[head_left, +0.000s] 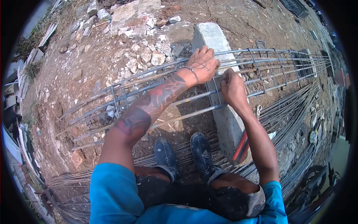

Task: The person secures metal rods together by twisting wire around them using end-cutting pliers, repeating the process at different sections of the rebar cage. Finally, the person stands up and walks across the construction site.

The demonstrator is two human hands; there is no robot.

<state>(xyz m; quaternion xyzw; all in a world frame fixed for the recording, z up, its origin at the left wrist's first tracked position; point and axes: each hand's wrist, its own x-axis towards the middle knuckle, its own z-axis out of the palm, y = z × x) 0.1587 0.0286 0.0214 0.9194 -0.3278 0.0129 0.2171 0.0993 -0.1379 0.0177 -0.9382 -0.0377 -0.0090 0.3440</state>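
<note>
A long rebar cage (274, 68) of lengthwise bars and square stirrups crosses in front of me, resting on a pale concrete block (214, 35). My left hand (203, 65) is curled closed over the far bars above the block. Just nearer and to its right, my right hand (233, 89) pinches its fingers together beside a stirrup (216, 91); what lies between them is too small to make out. Red-handled pliers (241, 148), partly hidden by my right forearm, lean at the near end of the block.
Bundles of loose steel rods (294, 112) lie on the ground to the right and run behind my boots (201, 151). Broken stones (149, 56) are heaped beyond the cage. Another support (311, 63) stands under its far right end. Bar ends (80, 145) stick out at left.
</note>
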